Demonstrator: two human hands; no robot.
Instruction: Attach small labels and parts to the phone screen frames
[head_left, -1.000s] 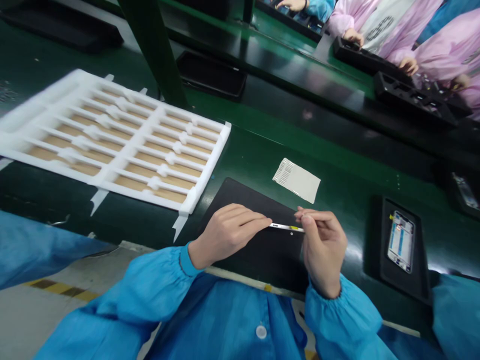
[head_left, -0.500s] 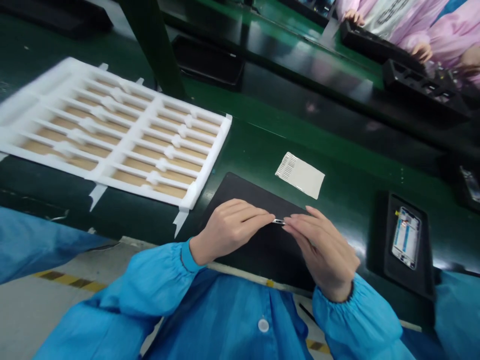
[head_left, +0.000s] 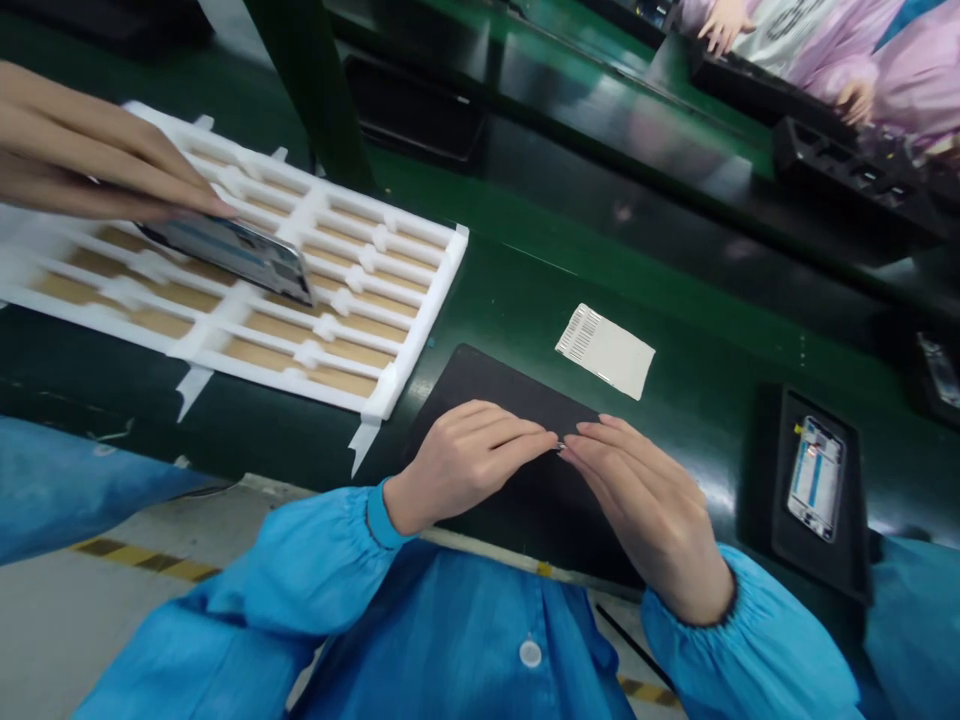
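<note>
**Pinched at both ends**

Barely showing between meeting fingertips: thin strip (head_left: pixel 559 445), just above black mat (head_left: pixel 480 380). Clamped from either end by left hand (head_left: pixel 465 458) and right hand (head_left: pixel 649 500). Beyond, white card (head_left: pixel 606 350); farther left, foam tray (head_left: pixel 420 310).

Tiny part (head_left: pixel 559 446) between left hand (head_left: pixel 461 462) and right hand (head_left: pixel 649 505), mostly hidden, unidentifiable.

I can read no words or numbers anywhere; the white card (head_left: pixel 611 352) mid-frame bears only fine stripes.
</note>
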